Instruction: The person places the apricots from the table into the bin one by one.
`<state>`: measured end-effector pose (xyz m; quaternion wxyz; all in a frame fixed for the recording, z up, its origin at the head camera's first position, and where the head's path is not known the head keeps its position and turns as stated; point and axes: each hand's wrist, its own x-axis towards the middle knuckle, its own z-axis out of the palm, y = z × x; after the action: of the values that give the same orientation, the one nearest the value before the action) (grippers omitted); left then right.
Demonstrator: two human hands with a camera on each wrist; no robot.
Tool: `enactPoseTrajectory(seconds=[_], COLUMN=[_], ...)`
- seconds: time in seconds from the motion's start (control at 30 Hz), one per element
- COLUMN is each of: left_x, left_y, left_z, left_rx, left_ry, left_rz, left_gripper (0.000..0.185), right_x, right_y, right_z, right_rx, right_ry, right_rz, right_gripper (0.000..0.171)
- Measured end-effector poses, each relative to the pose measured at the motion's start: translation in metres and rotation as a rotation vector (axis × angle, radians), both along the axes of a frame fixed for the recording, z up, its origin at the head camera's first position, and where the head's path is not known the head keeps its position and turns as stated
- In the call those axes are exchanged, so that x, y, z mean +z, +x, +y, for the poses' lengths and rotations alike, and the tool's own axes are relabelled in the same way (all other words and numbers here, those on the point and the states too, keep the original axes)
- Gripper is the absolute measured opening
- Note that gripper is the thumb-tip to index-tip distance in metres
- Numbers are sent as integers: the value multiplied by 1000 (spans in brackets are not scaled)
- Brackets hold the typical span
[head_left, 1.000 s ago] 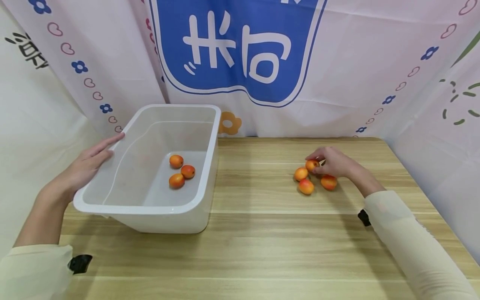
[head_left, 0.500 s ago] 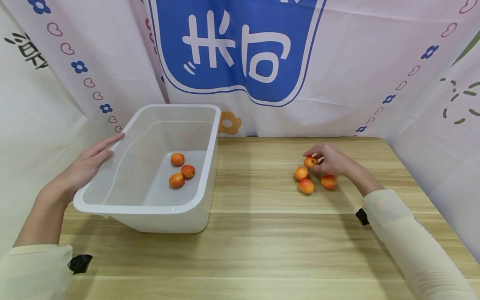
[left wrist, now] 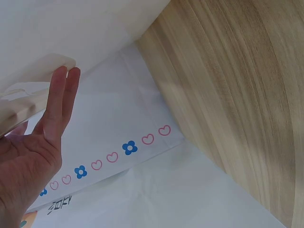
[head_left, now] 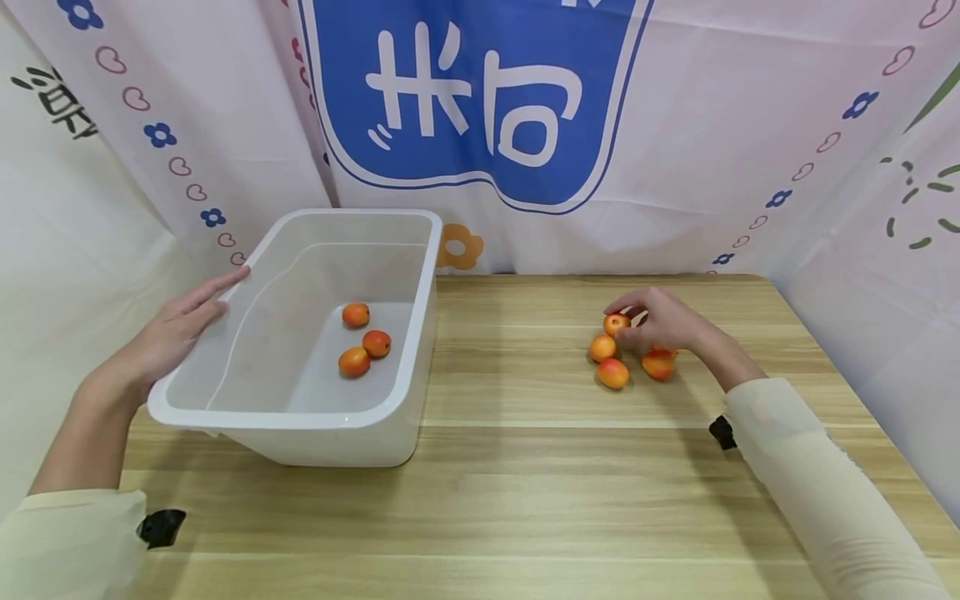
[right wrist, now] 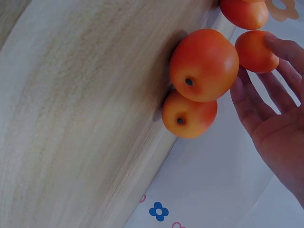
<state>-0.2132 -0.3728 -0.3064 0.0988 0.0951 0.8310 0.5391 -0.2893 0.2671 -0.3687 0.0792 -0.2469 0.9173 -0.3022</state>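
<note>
A white plastic bin point(head_left: 420, 275) stands on the left of the wooden table point(head_left: 525, 483), with three apricots point(head_left: 363, 342) on its floor. My left hand point(head_left: 216, 295) rests flat on the bin's left rim, and in the left wrist view its straight fingers point(left wrist: 61, 102) lie along the bin wall point(left wrist: 71, 28). My right hand point(head_left: 627, 326) pinches one apricot point(head_left: 616, 322) at the top of a small cluster. Three more apricots point(head_left: 612, 373) lie on the table just below it. In the right wrist view my fingertips point(right wrist: 280, 45) touch the held apricot point(right wrist: 255, 51), with two others point(right wrist: 204, 64) beside it.
A printed cloth backdrop point(head_left: 480, 108) hangs right behind the table and wraps both sides. Bare wood point(head_left: 517, 367) lies between the bin and the cluster. The table's right edge point(head_left: 840, 367) runs close to my right forearm.
My right hand has raised the pinched apricot a little and shifted it slightly left, away from the cluster. The left hand and bin have stayed put.
</note>
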Motion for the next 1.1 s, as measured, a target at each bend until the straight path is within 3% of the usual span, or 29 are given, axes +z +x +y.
enactPoseTrajectory(seconds=[0.17, 0.5, 1.1], left_x=[0, 1, 2], left_y=[0, 1, 1], left_z=[0, 2, 2], left_rx=[-9, -1, -8], left_ry=[32, -4, 34], left_rz=[-1, 8, 1], left_gripper=[50, 51, 50], right_x=[1, 9, 37], right_y=[0, -2, -9], right_z=[0, -8, -43], right_rx=[3, 27, 71], right_ry=[-12, -53, -171], right_rz=[34, 81, 12], right_gripper=[37, 35, 36])
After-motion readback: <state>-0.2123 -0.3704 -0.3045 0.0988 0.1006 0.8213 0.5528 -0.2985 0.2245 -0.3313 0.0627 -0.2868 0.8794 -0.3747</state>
